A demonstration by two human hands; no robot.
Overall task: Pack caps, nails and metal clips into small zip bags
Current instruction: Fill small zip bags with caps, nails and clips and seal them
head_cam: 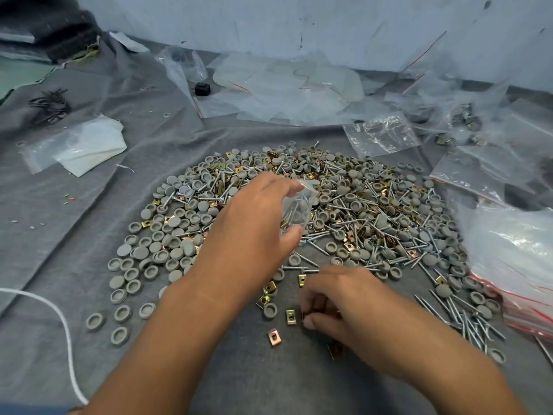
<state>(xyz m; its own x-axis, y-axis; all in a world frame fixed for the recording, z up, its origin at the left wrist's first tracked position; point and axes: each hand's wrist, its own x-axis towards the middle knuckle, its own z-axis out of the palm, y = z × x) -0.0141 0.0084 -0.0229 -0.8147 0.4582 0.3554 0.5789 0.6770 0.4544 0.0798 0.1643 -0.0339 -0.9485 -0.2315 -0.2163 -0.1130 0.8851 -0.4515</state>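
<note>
Right hand (pixel 338 307), lower centre: fingers curled, pinching small metal clips (pixel 291 317) off grey cloth (pixel 89 223). Left hand (pixel 254 232), mid-frame, grips a small clear zip bag (pixel 297 209) holding nails, above the mixed heap of grey caps (pixel 155 244), nails (pixel 466 322) and clips.

Evenly lit by soft, cool, diffuse light; no single source visible. Only faint, short shadows under the left hand (pixel 251 232) and right hand (pixel 344 307) on the grey cloth (pixel 74 205). Bright glare on the plastic bags (pixel 514 250) at right and on the crinkled clear sheets (pixel 287 85) at the back. Sharp in the middle across the pile of caps, nails and clips (pixel 374 205). Slightly soft and smeared toward the corners, with wide-angle bending at the edges. Slight blur on the right fingers (pixel 317 307).
</note>
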